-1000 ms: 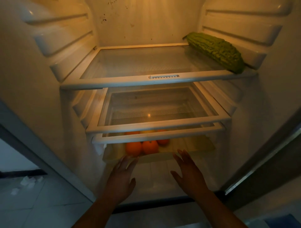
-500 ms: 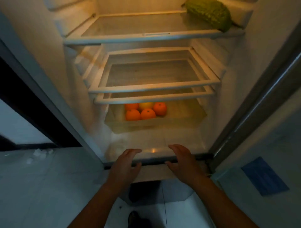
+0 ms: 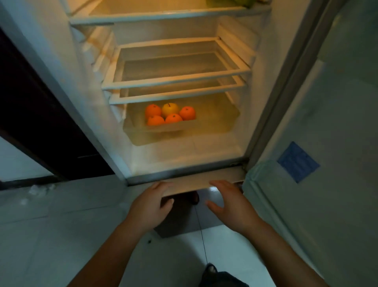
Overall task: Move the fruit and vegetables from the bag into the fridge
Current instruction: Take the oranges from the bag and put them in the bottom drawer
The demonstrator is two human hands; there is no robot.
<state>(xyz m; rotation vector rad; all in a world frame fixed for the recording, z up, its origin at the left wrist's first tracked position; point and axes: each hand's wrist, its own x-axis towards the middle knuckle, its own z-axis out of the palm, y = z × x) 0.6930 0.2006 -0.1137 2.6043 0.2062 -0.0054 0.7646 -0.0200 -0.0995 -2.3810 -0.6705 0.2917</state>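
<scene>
The fridge (image 3: pixel 184 155) stands open in front of me. Its clear bottom drawer (image 3: pixel 214 125) holds several oranges (image 3: pixel 153 110) and one yellow fruit (image 3: pixel 170 109). A green vegetable (image 3: pixel 243 2) shows only as a sliver on the top shelf at the frame's upper edge. My left hand (image 3: pixel 150 207) and my right hand (image 3: pixel 229 202) hover side by side just below the fridge's front bottom edge, fingers apart, holding nothing. No bag is in view.
Two glass shelves (image 3: pixel 176 78) sit above the drawer. The open fridge door (image 3: pixel 327 123) stands to the right with a blue sticker (image 3: pixel 298 161). A dark door (image 3: pixel 36 114) is at the left. White tiled floor (image 3: pixel 61 235) lies below; a foot (image 3: pixel 210 270) shows near the bottom.
Both hands have drawn back out of the fridge, from near the drawer to below its front edge. My view has tilted down, so the green vegetable has slid almost out of frame.
</scene>
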